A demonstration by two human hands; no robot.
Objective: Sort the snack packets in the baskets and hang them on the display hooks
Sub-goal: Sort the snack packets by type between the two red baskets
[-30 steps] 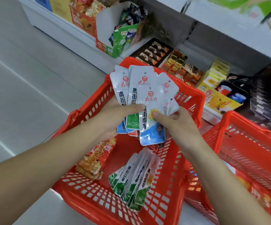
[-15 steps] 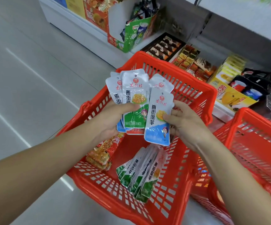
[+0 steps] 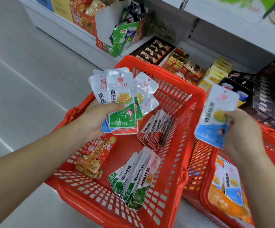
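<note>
While clutching a fan of snack packets (image 3: pixel 120 96) in the left hand (image 3: pixel 92 119) above the red basket (image 3: pixel 174 89), pinches one blue packet (image 3: pixel 214 116) between fingers of the right hand (image 3: pixel 243 129).

Your right hand (image 3: pixel 242 129) has pulled the blue-bottomed white foil snack packet (image 3: pixel 214 116) away from the fanned stack, carrying it rightward until it hangs above the second red plastic basket (image 3: pixel 204 163).

My left hand (image 3: pixel 92 120) grips a fan of snack packets (image 3: pixel 119 89), thumb on top. My right hand (image 3: pixel 243 129), well apart, pinches one blue packet (image 3: pixel 215 112).
</note>
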